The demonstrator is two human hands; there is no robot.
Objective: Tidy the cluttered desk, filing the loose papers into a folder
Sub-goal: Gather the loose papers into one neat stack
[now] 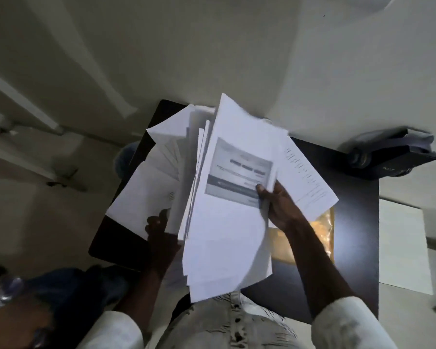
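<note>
A thick, fanned stack of white papers (227, 222) is held above the small dark desk (355, 222). My left hand (159, 230) grips the stack from below at its left side, mostly hidden under the sheets. My right hand (278, 205) pinches the top printed sheet, thumb on the grey printed block. More loose sheets (146, 195) spread out to the left, and one sheet with handwriting (307, 180) sticks out to the right. A yellowish clear plastic folder (322, 235) lies on the desk under my right forearm, partly hidden.
A black bag-like object (393, 154) sits at the desk's far right corner. A white sheet (400, 245) lies beyond the desk's right edge. Dark blue cloth (86, 285) and a plastic bottle (3, 293) lie on the floor at the lower left. A pale wall stands behind.
</note>
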